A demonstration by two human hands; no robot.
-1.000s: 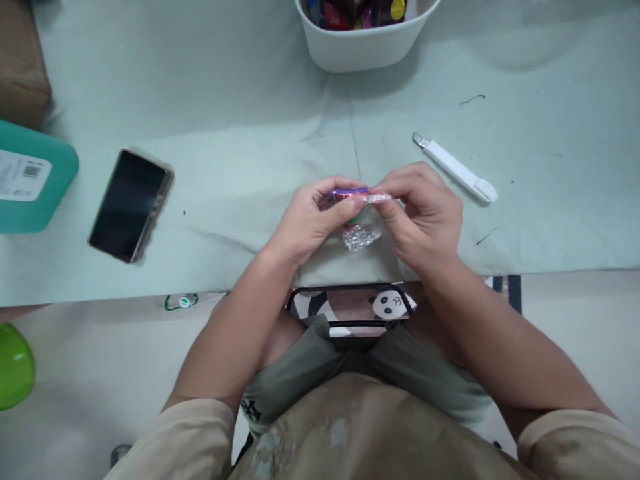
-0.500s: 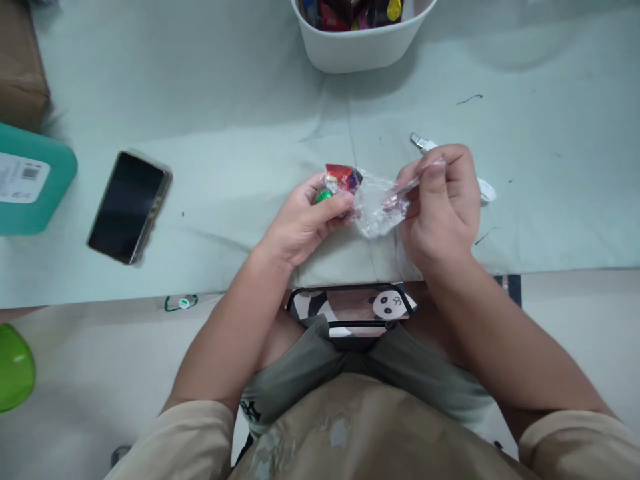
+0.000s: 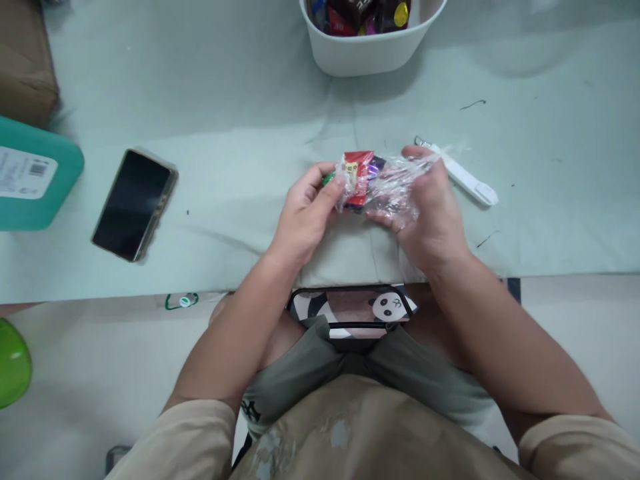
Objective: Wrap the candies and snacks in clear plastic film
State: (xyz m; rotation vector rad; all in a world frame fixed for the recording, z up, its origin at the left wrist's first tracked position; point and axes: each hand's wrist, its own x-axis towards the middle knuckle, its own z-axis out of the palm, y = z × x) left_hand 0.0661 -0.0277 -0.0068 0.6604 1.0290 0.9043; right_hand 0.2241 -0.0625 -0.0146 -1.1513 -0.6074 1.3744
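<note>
The left hand (image 3: 305,217) is closed on a small bundle of wrapped sweets (image 3: 358,175), thumb on the near side and fingers on the far side. The bundle shows a red wrapper, a purple one beside it and a green one at the fingertips. The right hand (image 3: 425,207) grips the clear plastic bag (image 3: 397,183) that encloses the bundle; the film is bunched across its fingers and stretches from the sweets to the right. Both hands sit just above the pale green cloth (image 3: 240,120), near its front edge.

Just beyond the right hand lies a white utility knife (image 3: 463,175), partly covered by the film. Ahead of the hands stands a white tub (image 3: 373,53) of assorted sweets. Well to the left of the left hand lies a dark phone (image 3: 134,204), and farther left a teal box (image 3: 35,177).
</note>
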